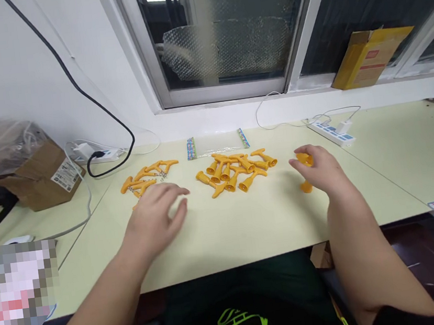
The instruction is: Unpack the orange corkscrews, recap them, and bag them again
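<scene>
My left hand (154, 217) is above the table at the left, thumb and fingers apart, with nothing between them. Just beyond it, partly hidden by the hand, lie several yellow T-shaped handles (155, 167) with metal spiral ends. At the right, my right hand (322, 168) has its fingers curled around a yellow piece (306, 187); parts of the piece show above and below the thumb, and its middle is hidden. Between the hands lies a pile of yellow T-handled pieces with flared cups (231, 184). Behind that pile is a clear plastic bag (218, 144) with patterned ends.
An opened cardboard box (50, 175) stands at the left, near a black cable (86, 97) and a white power strip (109, 155). Another power strip (332, 132) lies at the back right. A yellow carton (370, 58) leans against the window. The table's front edge (230, 269) crosses below.
</scene>
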A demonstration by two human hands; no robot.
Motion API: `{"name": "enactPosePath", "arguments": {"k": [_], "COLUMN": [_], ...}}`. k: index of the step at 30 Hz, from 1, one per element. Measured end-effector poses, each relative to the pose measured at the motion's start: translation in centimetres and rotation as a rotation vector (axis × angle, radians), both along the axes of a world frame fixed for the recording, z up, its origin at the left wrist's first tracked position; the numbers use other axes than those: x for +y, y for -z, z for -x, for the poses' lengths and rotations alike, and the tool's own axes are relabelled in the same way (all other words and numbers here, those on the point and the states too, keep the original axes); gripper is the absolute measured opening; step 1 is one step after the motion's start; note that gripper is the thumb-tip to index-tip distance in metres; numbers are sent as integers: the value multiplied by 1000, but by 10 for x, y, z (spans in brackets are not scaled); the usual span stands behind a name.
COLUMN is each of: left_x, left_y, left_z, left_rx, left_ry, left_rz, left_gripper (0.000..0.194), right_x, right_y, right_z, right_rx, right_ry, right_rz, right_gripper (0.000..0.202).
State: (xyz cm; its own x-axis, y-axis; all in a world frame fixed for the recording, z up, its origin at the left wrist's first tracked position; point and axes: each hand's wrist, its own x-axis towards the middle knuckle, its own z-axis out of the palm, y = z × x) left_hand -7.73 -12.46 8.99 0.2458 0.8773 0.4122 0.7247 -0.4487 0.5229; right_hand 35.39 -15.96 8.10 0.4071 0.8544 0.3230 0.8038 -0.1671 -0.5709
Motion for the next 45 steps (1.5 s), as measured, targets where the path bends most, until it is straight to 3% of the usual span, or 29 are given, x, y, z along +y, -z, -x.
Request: {"name": "enactPosePath", "arguments": {"k": [3, 6, 8, 13, 19, 23, 26, 29, 32, 35, 39, 42, 45], "left_x": [42, 85, 103, 118, 126, 116, 99, 86, 84, 89, 92, 91, 88], "left_y": [8, 18, 23, 27, 18, 2, -9, -16, -15, -1, 27, 44, 50], "left_z": [26, 52, 63, 67, 71, 55, 17, -28, -62, -81, -93, -97, -98], "left_rx": [246, 416, 478, 502, 488, 180, -383, -803, -987, -1123, -1287, -1340, -1376], "left_ry": [-178, -380, -436, -531, -560, -502, -248, 3, 146, 192, 174, 166, 161], "left_rz": [14, 163, 268, 386, 456, 401, 433, 493, 549, 585, 567, 583, 600], "left_gripper": [17, 28, 37, 39, 49, 71, 83, 68, 62, 64, 70, 71, 67], "right_x": [-18, -30, -35, -38, -31, -20, -3, 22, 53, 79, 93, 93, 94], "right_y": [25, 53, 67, 82, 79, 66, 44, 18, 1, 6, 32, 48, 55], "right_z": [-19, -29, -30, -28, -24, -3, 28, 60, 82, 93, 103, 108, 109], "right_rx": [-56, -56, -20, 9, 5, 161, 271, 199, 210, 451, 746, 827, 830], "right_ry": [70, 84, 75, 18, -38, -99, -252, -435, -631, -724, -763, -743, -711], "right_rz": [98, 154, 138, 159, 160, 34, -70, -144, -184, -174, -206, -200, -180], "right_gripper": [42, 50, 59, 51, 31, 18, 17, 28, 37, 30, 28, 32, 34]}}
